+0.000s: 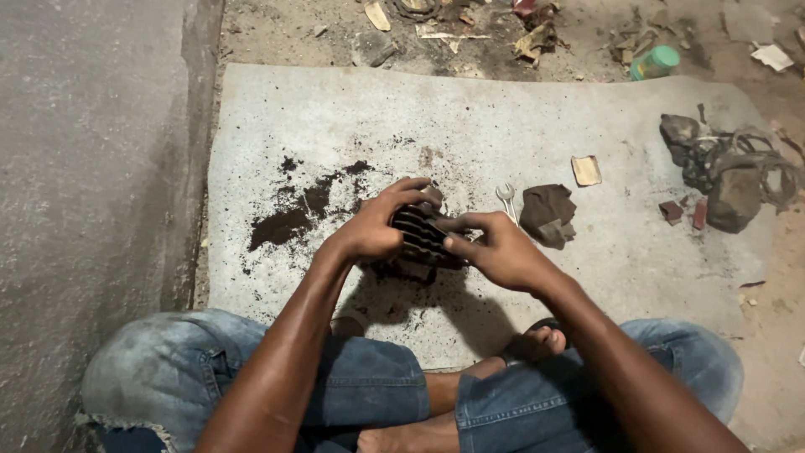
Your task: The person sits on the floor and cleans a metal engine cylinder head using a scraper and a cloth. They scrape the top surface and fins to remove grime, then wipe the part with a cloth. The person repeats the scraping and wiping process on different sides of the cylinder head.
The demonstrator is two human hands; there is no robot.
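Head view: left hand (373,228) and right hand (495,250), fingers wrapped on one black finned engine cylinder (419,236) above grey mat (503,117). One wrench (506,198), one brown rag (547,215), one green bottle (655,62).

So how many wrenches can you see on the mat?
1. A small silver wrench lies on the grey mat, just beyond the right hand and beside a brown rag. Others may be hidden under the rag or hands.
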